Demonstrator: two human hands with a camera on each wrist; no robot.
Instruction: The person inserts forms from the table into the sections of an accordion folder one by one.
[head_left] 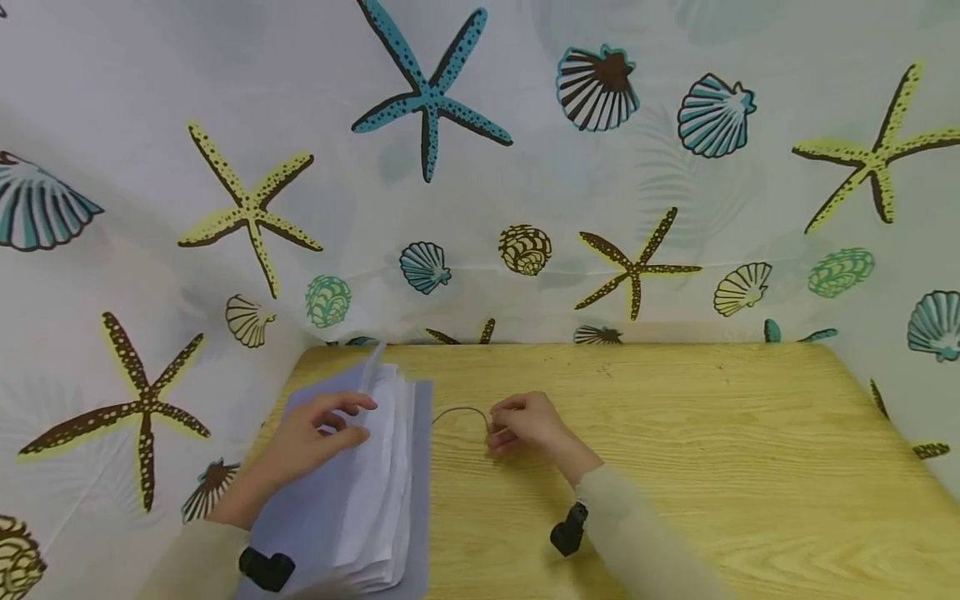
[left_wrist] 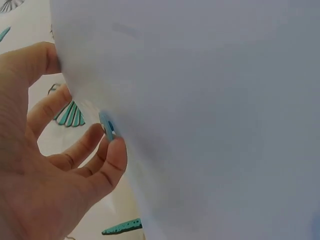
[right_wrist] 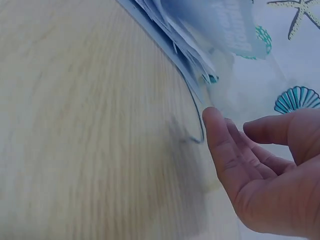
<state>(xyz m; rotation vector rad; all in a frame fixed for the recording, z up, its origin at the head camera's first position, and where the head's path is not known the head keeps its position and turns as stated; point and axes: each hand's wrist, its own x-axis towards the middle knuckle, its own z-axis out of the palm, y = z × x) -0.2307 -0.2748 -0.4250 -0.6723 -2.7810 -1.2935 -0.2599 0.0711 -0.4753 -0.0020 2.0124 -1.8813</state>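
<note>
A blue-grey folder (head_left: 300, 508) stuffed with white papers (head_left: 382, 475) lies at the left of the table, its cover partly raised. My left hand (head_left: 318, 429) holds the cover near its free edge. In the left wrist view, the fingers pinch the edge around a small blue disc (left_wrist: 106, 126). A thin dark string (head_left: 461, 408) runs out from the folder's right side and bends toward my right hand (head_left: 531, 423). In the right wrist view, the string (right_wrist: 197, 112) ends in a small hook beside the index fingertip, apart from it. That thumb and index finger stand apart.
The wood-grain table (head_left: 675, 467) stretches right of the folder. A white cloth (head_left: 487, 192) printed with starfish and shells rises behind the table and at both sides. A small black device (head_left: 568, 529) is strapped to each wrist.
</note>
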